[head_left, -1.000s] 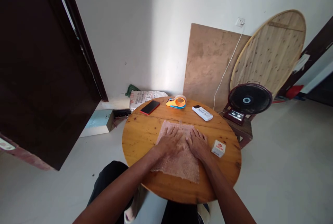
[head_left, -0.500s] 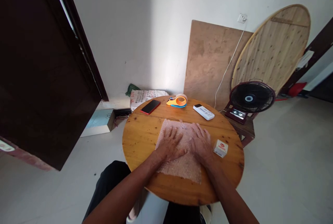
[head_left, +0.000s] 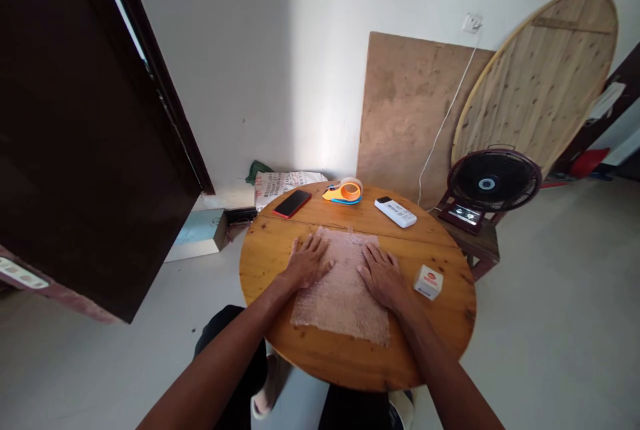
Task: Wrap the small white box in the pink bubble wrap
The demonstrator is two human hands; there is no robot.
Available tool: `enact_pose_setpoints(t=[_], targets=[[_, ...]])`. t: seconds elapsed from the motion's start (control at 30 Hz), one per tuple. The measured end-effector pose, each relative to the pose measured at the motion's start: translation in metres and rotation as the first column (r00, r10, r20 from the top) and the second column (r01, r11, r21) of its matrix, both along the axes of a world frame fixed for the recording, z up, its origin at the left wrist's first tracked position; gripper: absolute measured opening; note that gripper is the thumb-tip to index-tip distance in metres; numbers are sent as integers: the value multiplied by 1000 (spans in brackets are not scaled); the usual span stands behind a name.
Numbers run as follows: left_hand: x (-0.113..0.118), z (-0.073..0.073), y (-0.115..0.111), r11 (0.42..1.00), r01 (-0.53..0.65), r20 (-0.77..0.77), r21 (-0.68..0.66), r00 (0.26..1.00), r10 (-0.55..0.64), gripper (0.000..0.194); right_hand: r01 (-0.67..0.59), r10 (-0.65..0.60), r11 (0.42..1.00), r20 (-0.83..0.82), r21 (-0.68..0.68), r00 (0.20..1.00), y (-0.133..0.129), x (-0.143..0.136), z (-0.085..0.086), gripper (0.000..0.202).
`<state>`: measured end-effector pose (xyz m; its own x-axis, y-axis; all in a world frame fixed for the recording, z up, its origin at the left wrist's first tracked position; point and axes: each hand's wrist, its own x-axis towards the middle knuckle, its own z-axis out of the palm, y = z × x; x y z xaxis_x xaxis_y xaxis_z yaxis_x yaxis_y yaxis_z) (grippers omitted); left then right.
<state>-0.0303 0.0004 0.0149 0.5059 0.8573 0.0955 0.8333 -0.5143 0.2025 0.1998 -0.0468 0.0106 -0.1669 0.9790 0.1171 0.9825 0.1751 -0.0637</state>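
A sheet of clear bubble wrap (head_left: 345, 297) lies flat on the round wooden table (head_left: 320, 363). My left hand (head_left: 307, 262) rests palm down over its left edge, fingers spread. Across from it, my right hand (head_left: 384, 275) presses flat on the sheet's right edge, fingers also apart. Neither hand grips anything. Just right of my right hand stands a small white box (head_left: 428, 282) with a red print. A short strip of tape (head_left: 351, 230) seems to stick at the sheet's far edge.
Along the table's far side lie a red-edged phone (head_left: 292, 204), an orange tape dispenser (head_left: 344, 191) and a white handheld device (head_left: 395, 212). A fan (head_left: 490, 183) stands on a stool to the right. A dark door (head_left: 90, 137) is at the left.
My hands have slid apart, the left one moving left and the right one staying near the right edge. More of the bubble wrap's middle shows. The view has shifted slightly.
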Motion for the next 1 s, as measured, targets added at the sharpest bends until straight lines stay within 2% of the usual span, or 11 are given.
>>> enact_pose_setpoints(t=[0.07, 0.17, 0.27, 0.37, 0.43, 0.53, 0.7, 0.8, 0.9, 1.0], targets=[[-6, 1, -3, 999, -45, -11, 4, 999, 46, 62, 0, 0, 1000, 1, 6, 1000, 0, 0, -1, 57], [-2, 7, -25, 995, -94, -6, 22, 996, 94, 58, -3, 3, 1000, 1, 19, 1000, 0, 0, -3, 57], [12, 13, -58, 994, 90, 34, 68, 995, -92, 58, -5, 5, 999, -1, 33, 1000, 0, 0, -4, 55], [23, 11, -85, 965, 261, 60, 19, 963, -262, 61, -10, 10, 998, -3, 55, 1000, 0, 1, -4, 54], [26, 7, -95, 952, 306, 71, 8, 949, -306, 60, -10, 10, 998, -5, 63, 1000, 0, 2, -4, 54], [25, 3, -100, 955, 294, 78, 36, 952, -296, 59, -1, 3, 997, -18, 73, 1000, 1, 3, -5, 53], [23, 6, -99, 941, 325, 76, 88, 940, -332, 56, 30, -26, 998, -64, 62, 998, 3, 2, 3, 49], [22, 6, -99, 936, 346, 76, 67, 934, -350, 55, 13, -10, 998, -52, 59, 999, -4, 7, 18, 44], [22, 5, -99, 941, 333, 85, 62, 938, -337, 55, 12, -15, 992, 22, 125, 1000, -21, 26, 39, 42], [23, 4, -100, 943, 327, 97, 59, 939, -331, 54, 136, -149, 984, 108, 118, 983, -40, 56, 54, 56]])
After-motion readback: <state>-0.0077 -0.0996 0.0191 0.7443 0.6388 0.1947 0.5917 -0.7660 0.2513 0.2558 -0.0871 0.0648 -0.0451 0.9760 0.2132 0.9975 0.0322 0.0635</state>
